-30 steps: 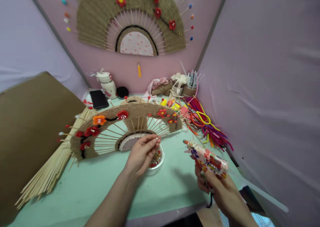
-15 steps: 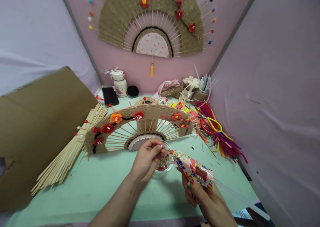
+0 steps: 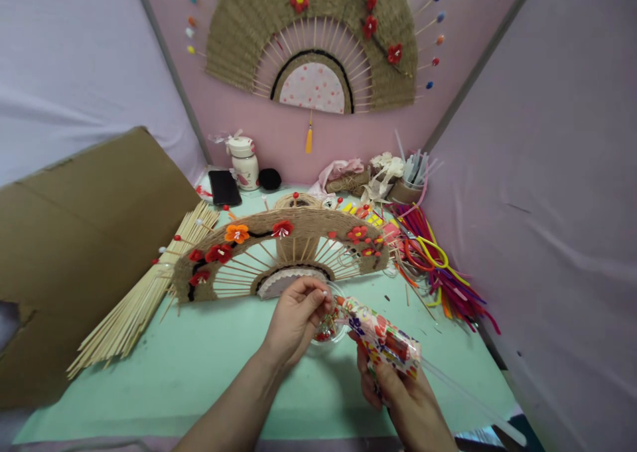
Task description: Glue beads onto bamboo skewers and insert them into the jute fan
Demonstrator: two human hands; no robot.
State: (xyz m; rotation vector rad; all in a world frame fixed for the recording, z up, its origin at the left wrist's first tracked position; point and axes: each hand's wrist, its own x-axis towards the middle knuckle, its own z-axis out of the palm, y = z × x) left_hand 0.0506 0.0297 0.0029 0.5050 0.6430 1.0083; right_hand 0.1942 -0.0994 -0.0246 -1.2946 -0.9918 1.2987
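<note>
My right hand [image 3: 393,385] is wrapped round a flower-patterned hot glue gun [image 3: 381,332], with a long clear glue stick [image 3: 472,399] trailing from its back. The gun's nozzle points left, close to my left fingertips. Between thumb and forefinger, my left hand [image 3: 298,312] pinches a tiny white bead [image 3: 325,293]. Under both hands sits a clear round dish [image 3: 343,336] of small red and other pieces, partly hidden. Just behind them a twine-wrapped fan [image 3: 259,233] with red and orange flowers stands propped against a twine roll [image 3: 293,249].
Thin wooden sticks [image 3: 134,299] lie in a bundle at left beside a cardboard sheet [image 3: 89,239]. Colourful pipe cleaners [image 3: 458,286] and scissors [image 3: 423,253] are piled at right. A bottle [image 3: 245,166] and phone [image 3: 225,188] stand behind; a larger fan [image 3: 233,47] hangs on the wall.
The view has shifted slightly, so the background sits a little further right. My hands keep nearly the same pose, the glue gun's nozzle still close to the bead.
</note>
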